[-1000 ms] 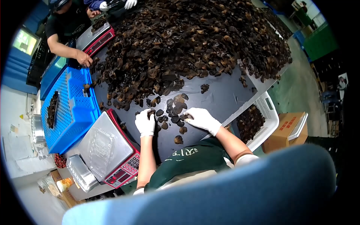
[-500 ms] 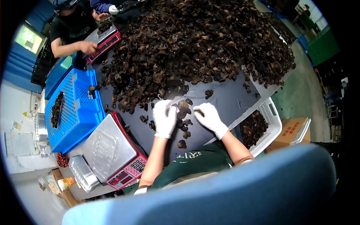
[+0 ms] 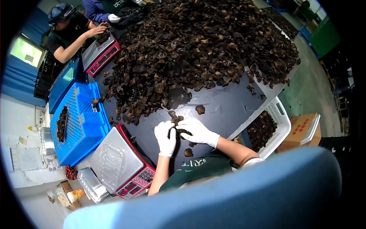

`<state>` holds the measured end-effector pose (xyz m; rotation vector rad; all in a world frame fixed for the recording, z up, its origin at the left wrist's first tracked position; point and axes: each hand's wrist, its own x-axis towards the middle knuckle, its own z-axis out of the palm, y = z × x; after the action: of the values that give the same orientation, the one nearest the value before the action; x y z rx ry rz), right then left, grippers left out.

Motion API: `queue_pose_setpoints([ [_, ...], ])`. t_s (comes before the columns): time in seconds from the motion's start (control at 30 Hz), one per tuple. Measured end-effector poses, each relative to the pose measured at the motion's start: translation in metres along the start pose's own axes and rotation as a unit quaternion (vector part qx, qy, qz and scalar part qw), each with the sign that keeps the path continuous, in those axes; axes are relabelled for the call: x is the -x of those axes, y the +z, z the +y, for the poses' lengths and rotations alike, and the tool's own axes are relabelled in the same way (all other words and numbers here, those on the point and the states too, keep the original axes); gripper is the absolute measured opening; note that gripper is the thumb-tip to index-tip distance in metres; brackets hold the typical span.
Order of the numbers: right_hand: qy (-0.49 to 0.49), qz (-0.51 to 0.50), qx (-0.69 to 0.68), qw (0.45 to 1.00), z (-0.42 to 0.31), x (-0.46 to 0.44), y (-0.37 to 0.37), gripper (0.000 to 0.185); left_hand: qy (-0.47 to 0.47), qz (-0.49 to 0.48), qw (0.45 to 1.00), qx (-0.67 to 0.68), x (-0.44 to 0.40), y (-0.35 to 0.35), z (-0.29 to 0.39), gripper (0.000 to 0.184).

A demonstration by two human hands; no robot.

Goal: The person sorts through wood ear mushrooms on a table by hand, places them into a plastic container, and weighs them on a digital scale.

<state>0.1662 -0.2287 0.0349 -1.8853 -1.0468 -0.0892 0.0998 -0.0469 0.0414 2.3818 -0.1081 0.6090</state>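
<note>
My left hand point(image 3: 165, 138), in a white glove, rests beside a small cluster of wood ear mushrooms point(image 3: 175, 118) on the dark tabletop, its thumb apart from its fingers. Reaching in from the right, my gloved right hand point(image 3: 200, 132) curls over the cluster, with a dark wood ear between thumb and fingers. The hands nearly meet, and some pieces are hidden under them. One loose wood ear point(image 3: 200, 109) lies beyond my right hand, another point(image 3: 188, 152) nearer my body. A large heap of wood ears point(image 3: 198, 45) covers the far table.
On my left stand a red-edged scale point(image 3: 131, 168) bearing a clear plastic tray point(image 3: 110, 162), and a blue crate point(image 3: 78, 122). A white basket point(image 3: 283, 124) of wood ears and a cardboard box point(image 3: 299, 131) are at right. A co-worker point(image 3: 70, 36) sits by another scale point(image 3: 101, 57).
My right hand has moved left over the cluster, close to my left hand. The small pieces left of my left hand no longer show there. The co-worker's hand has moved up to wood ears on the far scale.
</note>
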Motion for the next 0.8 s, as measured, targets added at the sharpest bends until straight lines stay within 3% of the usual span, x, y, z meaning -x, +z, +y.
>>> queue_pose_setpoints([
  [0.03,-0.033,0.011,0.007,0.999,-0.009,-0.007,-0.006,0.025,-0.016,0.02,0.999,0.025,-0.004,-0.003,-0.009,0.018],
  [0.07,-0.006,-0.016,0.014,1.0,-0.012,-0.018,-0.018,0.025,-0.05,0.024,0.998,0.033,-0.007,-0.001,-0.024,0.018],
  [0.23,0.126,0.157,0.229,0.952,0.067,-0.043,-0.011,0.036,-0.053,-0.017,0.997,-0.044,-0.054,0.025,-0.074,0.039],
  [0.27,0.175,0.112,0.232,0.95,0.083,-0.041,-0.005,0.043,-0.037,-0.038,0.995,-0.084,-0.056,0.034,-0.08,0.048],
  [0.37,0.128,0.047,0.26,0.956,0.078,-0.04,0.008,0.044,0.061,-0.078,0.986,-0.135,-0.051,0.049,-0.084,0.051],
  [0.4,0.109,0.052,0.179,0.976,0.07,-0.037,0.009,0.04,0.064,-0.105,0.985,-0.119,-0.048,0.046,-0.074,0.043],
  [0.43,0.092,-0.006,0.118,0.989,0.054,-0.038,-0.004,0.034,0.1,-0.074,0.988,-0.09,-0.043,0.047,-0.072,0.029],
  [0.5,0.102,-0.113,0.004,0.988,0.026,-0.025,-0.01,0.03,0.064,-0.116,0.991,-0.014,-0.023,0.037,-0.054,0.022],
  [0.57,0.08,-0.144,-0.037,0.986,0.003,-0.004,-0.012,0.029,0.075,-0.107,0.991,0.022,0.0,0.025,-0.037,0.022],
  [0.7,0.008,-0.017,-0.001,1.0,-0.02,0.01,-0.034,0.026,-0.031,0.007,0.999,-0.022,0.032,-0.013,0.005,0.03],
  [0.8,0.063,0.073,0.079,0.992,-0.004,0.017,-0.052,0.026,-0.157,0.07,0.984,-0.045,0.065,-0.012,-0.011,0.04],
])
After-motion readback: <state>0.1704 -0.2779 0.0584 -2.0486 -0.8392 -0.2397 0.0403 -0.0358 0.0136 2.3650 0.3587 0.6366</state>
